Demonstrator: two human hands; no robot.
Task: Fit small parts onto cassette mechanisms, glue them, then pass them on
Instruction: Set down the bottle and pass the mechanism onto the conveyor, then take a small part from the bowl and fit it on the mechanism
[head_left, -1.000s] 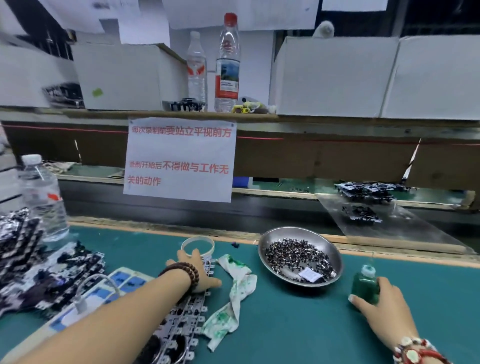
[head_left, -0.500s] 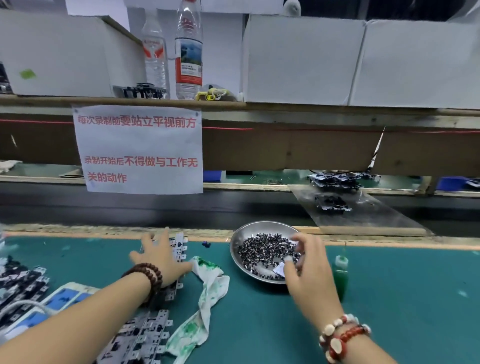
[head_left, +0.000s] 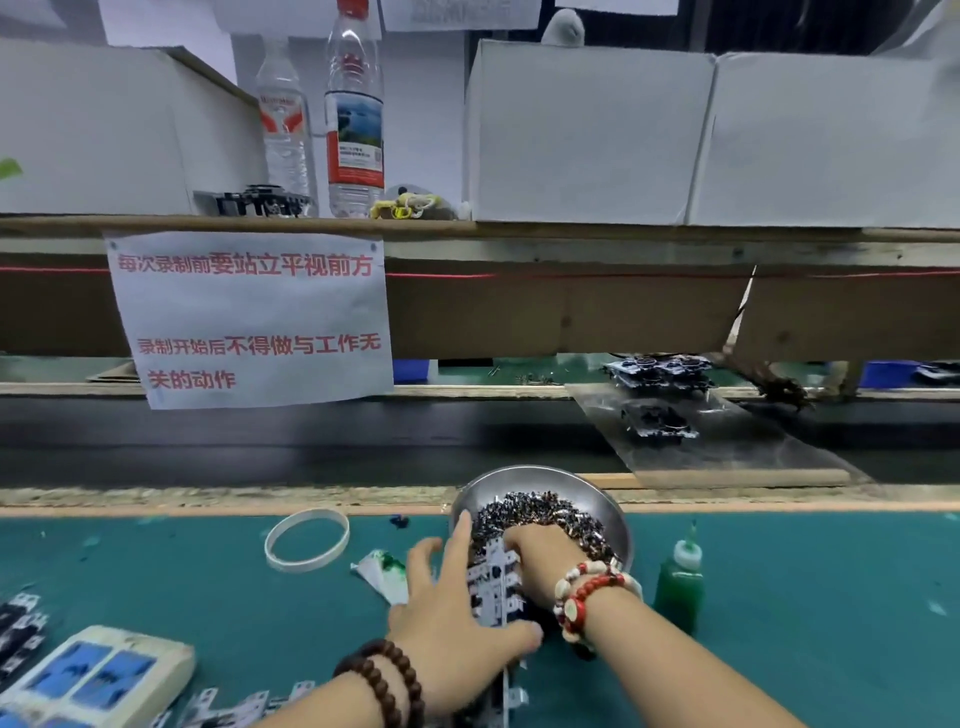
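Fingers of the left hand (head_left: 457, 608) are spread, with the thumb curled under a stamped metal cassette mechanism (head_left: 493, 592) held up at the near rim of the steel bowl (head_left: 587, 493). The right hand (head_left: 540, 558) is bunched knuckles-up in the heap of small dark shiny parts (head_left: 540, 514), though I cannot tell whether it pinches any. Green felt matting (head_left: 810, 597) lies open to the right beyond the squat green glue bottle (head_left: 679, 584), with a white ring (head_left: 306, 540) and stained rag (head_left: 384, 571) to the left.
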